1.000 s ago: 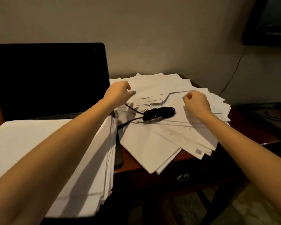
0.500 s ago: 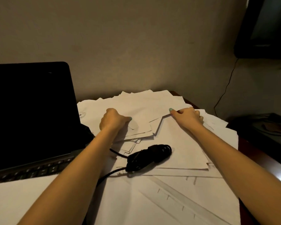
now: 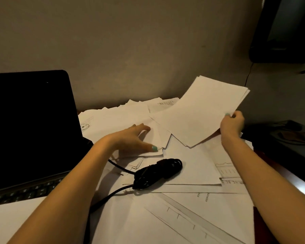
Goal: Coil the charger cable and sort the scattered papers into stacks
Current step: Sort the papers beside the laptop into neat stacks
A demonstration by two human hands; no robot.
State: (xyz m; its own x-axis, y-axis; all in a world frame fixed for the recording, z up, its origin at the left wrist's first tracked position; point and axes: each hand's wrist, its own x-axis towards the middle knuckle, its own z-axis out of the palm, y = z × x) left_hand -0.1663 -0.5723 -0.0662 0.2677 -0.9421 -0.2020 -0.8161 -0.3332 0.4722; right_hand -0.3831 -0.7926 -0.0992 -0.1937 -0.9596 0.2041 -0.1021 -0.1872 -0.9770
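At frame right, a newly lifted sheaf of papers (image 3: 201,113) is clamped in the right hand (image 3: 232,126); the left hand (image 3: 130,139) is laid, fingers apart, on loose sheets (image 3: 113,120): stacking begun.

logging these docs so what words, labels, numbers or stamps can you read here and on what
Nothing reads clearly.
Printed lines on the back sheet: too blurred.
Lettering on the round seal beside the laptop: too small.
Small print on the near drawing sheet: too blurred.
The keys: too dark.
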